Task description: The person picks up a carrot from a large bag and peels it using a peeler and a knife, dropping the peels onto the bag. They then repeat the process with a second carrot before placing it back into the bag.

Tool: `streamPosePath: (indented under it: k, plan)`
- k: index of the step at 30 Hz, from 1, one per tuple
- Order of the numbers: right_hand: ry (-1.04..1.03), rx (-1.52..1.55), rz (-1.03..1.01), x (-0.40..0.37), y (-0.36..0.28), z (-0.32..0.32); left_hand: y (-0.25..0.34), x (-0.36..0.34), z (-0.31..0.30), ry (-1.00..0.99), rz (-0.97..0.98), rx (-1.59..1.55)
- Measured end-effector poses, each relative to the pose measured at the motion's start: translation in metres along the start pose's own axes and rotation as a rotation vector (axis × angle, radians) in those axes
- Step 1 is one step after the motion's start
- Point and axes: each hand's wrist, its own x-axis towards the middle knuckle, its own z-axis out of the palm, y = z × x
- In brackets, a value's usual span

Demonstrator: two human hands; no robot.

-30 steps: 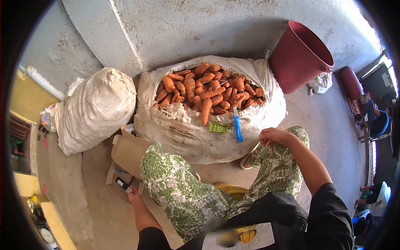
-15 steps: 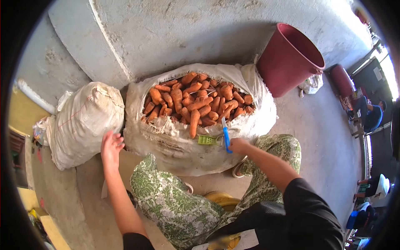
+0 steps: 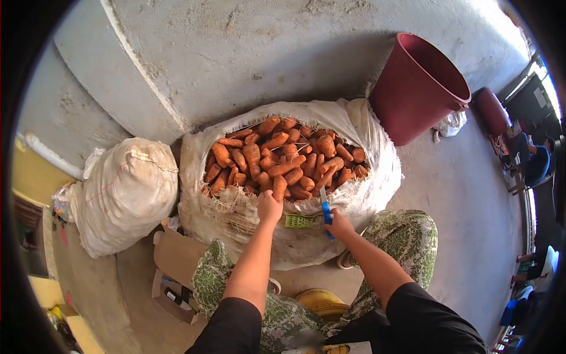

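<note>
A large white woven sack (image 3: 265, 239) lies open against the wall, full of carrots (image 3: 286, 147). My left hand (image 3: 270, 207) is closed on the lower end of a carrot (image 3: 280, 187) at the sack's near edge. My right hand (image 3: 339, 225) grips the blue handle of a knife (image 3: 325, 206), its blade pointing up toward the carrots. Just left of the knife, a green peeler-like tool (image 3: 299, 221) rests on the sack.
A full, closed white sack (image 3: 127, 197) stands at the left. Below it is an open cardboard box (image 3: 177, 259) holding dark items. A dark red bin (image 3: 415, 88) stands at the back right. A yellow container (image 3: 321, 302) sits between the knees. People are at the far right.
My left hand has moved right from beside the closed sack and closed on a carrot. My right hand still holds the knife. The view has shifted slightly, and the cardboard box shows more.
</note>
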Motion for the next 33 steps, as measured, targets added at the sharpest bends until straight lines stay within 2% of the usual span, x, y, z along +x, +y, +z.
streamPosePath:
  k: [5,7,11,13,14,15,16,18,19,21,22,23,25,26,28,29,31,33]
  plan:
    - [-0.015,-0.099,-0.001,0.008,-0.002,0.003,-0.004,0.000,0.007,-0.017,0.077,0.131]
    - [-0.029,-0.142,0.053,0.008,-0.008,0.001,-0.001,0.002,0.006,-0.165,0.099,0.458]
    - [-0.024,-0.156,0.067,0.011,-0.005,-0.004,0.005,0.006,0.004,-0.134,0.038,0.464]
    - [0.003,-0.101,0.055,0.014,0.000,-0.005,0.005,0.015,-0.002,-0.218,-0.180,0.175]
    - [0.003,-0.106,0.052,0.018,0.003,-0.007,-0.004,0.023,0.003,-0.186,-0.120,0.096]
    - [0.004,-0.049,0.039,0.020,0.003,-0.012,-0.010,0.022,0.001,-0.181,-0.126,0.091]
    - [0.010,0.009,0.025,0.025,0.001,-0.020,-0.013,0.024,-0.002,-0.215,-0.153,-0.048]
    - [0.033,0.051,-0.027,0.021,-0.010,-0.042,-0.005,0.015,-0.012,-0.256,-0.195,-0.328]
    - [0.049,0.101,-0.071,0.013,-0.021,-0.058,0.008,0.000,-0.031,-0.246,-0.188,-0.328]
    - [0.037,0.164,-0.110,-0.002,-0.036,-0.090,0.034,-0.034,-0.066,-0.441,-0.170,-0.756]
    - [0.020,0.224,-0.142,-0.012,-0.042,-0.105,0.037,-0.042,-0.069,-0.427,-0.067,-0.924]
    - [0.023,0.226,-0.148,-0.024,-0.048,-0.120,0.041,-0.049,-0.073,-0.422,-0.062,-0.922]
    - [0.010,0.398,-0.205,-0.048,-0.054,-0.150,0.069,-0.084,-0.103,-0.694,0.284,-1.323]
    - [0.010,0.394,-0.219,-0.059,-0.052,-0.163,0.085,-0.104,-0.115,-0.681,0.292,-1.324]
    - [0.008,0.644,-0.253,-0.080,-0.041,-0.187,0.113,-0.144,-0.136,-0.833,0.560,-1.335]
    - [-0.077,0.758,-0.212,-0.091,-0.035,-0.199,0.114,-0.155,-0.147,-0.969,0.540,-1.200]
    - [-0.228,0.958,-0.213,-0.095,-0.007,-0.203,0.125,-0.190,-0.155,-0.971,0.351,-1.164]
    - [-0.196,0.847,-0.221,-0.100,0.005,-0.194,0.127,-0.210,-0.157,-0.920,0.305,-1.066]
